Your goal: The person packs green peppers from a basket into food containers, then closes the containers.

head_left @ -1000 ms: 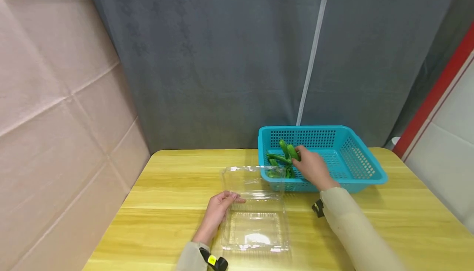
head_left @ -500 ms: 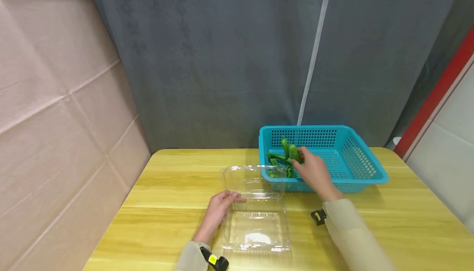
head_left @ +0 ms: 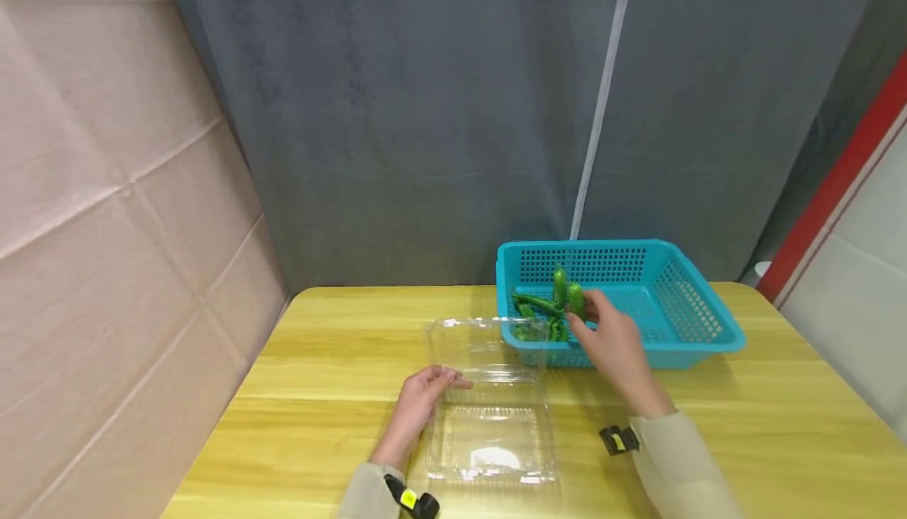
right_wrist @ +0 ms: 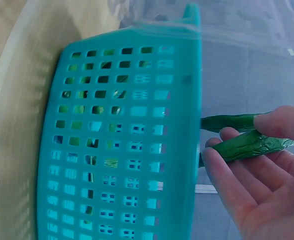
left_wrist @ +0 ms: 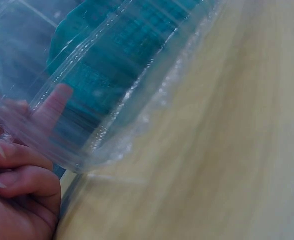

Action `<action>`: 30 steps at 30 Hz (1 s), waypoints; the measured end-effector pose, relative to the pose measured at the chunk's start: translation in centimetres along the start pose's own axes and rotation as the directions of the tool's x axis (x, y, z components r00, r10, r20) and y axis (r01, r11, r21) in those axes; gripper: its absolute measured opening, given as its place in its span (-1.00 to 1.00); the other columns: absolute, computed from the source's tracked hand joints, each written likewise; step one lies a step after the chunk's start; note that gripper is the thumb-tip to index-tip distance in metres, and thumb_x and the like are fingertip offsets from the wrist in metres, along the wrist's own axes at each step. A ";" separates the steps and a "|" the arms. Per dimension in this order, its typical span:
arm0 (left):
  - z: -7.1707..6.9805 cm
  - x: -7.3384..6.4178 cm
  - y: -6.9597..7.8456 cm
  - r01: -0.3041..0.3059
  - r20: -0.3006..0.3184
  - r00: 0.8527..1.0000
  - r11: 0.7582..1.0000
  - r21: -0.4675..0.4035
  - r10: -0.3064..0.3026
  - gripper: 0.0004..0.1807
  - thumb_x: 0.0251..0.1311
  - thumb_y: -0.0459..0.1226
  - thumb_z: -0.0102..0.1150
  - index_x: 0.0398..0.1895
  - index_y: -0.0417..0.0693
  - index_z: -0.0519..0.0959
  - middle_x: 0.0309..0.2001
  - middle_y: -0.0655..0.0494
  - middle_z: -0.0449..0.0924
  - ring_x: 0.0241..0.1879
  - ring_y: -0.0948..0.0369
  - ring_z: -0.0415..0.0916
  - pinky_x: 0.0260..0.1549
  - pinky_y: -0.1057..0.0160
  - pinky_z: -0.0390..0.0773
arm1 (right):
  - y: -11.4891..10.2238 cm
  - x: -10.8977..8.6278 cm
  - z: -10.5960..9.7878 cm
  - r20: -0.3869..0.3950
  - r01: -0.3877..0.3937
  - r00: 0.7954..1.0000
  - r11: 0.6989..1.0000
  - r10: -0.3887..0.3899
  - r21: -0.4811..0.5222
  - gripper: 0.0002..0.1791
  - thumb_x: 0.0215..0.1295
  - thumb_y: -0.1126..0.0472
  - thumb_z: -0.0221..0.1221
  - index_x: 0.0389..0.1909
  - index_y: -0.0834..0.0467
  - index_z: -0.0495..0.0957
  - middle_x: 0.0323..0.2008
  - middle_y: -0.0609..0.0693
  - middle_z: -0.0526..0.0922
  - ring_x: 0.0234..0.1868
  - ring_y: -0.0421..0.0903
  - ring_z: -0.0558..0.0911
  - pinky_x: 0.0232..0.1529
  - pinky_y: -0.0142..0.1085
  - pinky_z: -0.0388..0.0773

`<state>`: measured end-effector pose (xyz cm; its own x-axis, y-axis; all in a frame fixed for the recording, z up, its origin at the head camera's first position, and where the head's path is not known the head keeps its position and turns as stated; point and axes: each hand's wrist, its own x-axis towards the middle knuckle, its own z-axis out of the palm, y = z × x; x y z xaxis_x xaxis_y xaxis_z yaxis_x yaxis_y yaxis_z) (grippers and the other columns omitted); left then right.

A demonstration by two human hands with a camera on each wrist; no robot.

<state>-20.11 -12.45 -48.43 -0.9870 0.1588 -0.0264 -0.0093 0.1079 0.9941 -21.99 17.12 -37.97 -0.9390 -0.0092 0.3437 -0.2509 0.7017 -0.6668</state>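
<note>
In the head view my right hand (head_left: 615, 338) is over the left part of the blue basket (head_left: 627, 350). It holds two wrinkled green peppers (right_wrist: 252, 145) upright between thumb and fingers, which show above the basket rim in the right wrist view. Several more green peppers (head_left: 537, 303) lie in the basket's left end. My left hand (head_left: 418, 405) pinches the left edge of a clear plastic clamshell box (head_left: 489, 432) near its hinge. The box lies opened out on the table, its lid part (head_left: 468, 342) reaching toward the basket. Through the plastic one fingertip (left_wrist: 62, 95) shows.
The wooden table (head_left: 333, 361) meets a grey curtain (head_left: 425, 149) at the back. A pale cloth-covered wall (head_left: 127, 267) rises at the left, and a white panel with a red edge (head_left: 843, 204) at the right.
My right hand has moved slightly right and nearer to me, and the two peppers have shifted right with it. The left hand and the clear box have stayed in place.
</note>
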 end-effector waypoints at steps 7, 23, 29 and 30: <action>0.1 0.0 -0.4 0.001 0.001 1.000 1.000 -0.001 -0.001 -0.63 0.19 0.03 -0.02 -0.19 -0.04 0.53 -0.24 0.15 0.64 -0.86 0.36 0.02 -0.95 0.38 0.09 | 0.1 -1.8 -0.2 -0.041 0.018 0.999 1.000 -0.017 0.014 -0.60 0.25 0.03 0.07 0.00 0.19 0.34 -0.12 0.17 0.58 -0.07 0.10 0.54 -0.21 -0.05 0.51; 0.2 0.3 -0.7 -0.038 -0.010 0.999 0.999 0.013 0.038 -0.65 0.19 0.04 -0.04 -0.18 0.01 0.54 -0.24 0.15 0.64 -0.85 0.38 0.04 -0.95 0.40 0.10 | -0.3 -4.0 -1.0 -0.125 0.051 0.991 0.997 -0.042 0.064 -0.65 0.24 0.06 0.08 -0.02 0.15 0.37 -0.18 0.10 0.60 -0.17 0.06 0.59 -0.33 -0.19 0.56; 0.1 0.3 -0.6 -0.016 -0.011 1.000 1.000 0.013 0.016 -0.63 0.18 0.06 -0.03 -0.17 0.01 0.54 -0.24 0.16 0.64 -0.86 0.36 0.03 -0.96 0.37 0.09 | -0.1 -4.2 -1.4 -0.148 0.064 0.987 0.997 -0.058 0.036 -0.71 0.22 0.13 0.10 -0.07 0.13 0.39 -0.21 0.11 0.61 -0.23 0.06 0.62 -0.35 -0.19 0.57; 0.1 0.3 -0.6 -0.010 -0.011 1.000 1.000 0.013 0.010 -0.63 0.17 0.06 -0.02 -0.18 0.01 0.54 -0.25 0.17 0.64 -0.86 0.36 0.03 -0.96 0.38 0.09 | 0.0 -4.2 -1.5 -0.151 0.065 0.987 0.997 -0.059 0.031 -0.73 0.22 0.14 0.10 -0.08 0.13 0.39 -0.22 0.10 0.61 -0.24 0.05 0.62 -0.35 -0.18 0.57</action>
<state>-20.39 -12.38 -49.07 -0.9887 0.1493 -0.0149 0.0031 0.1194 0.9928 -17.68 18.19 -38.40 -0.8764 0.0566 0.4782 -0.3182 0.6772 -0.6634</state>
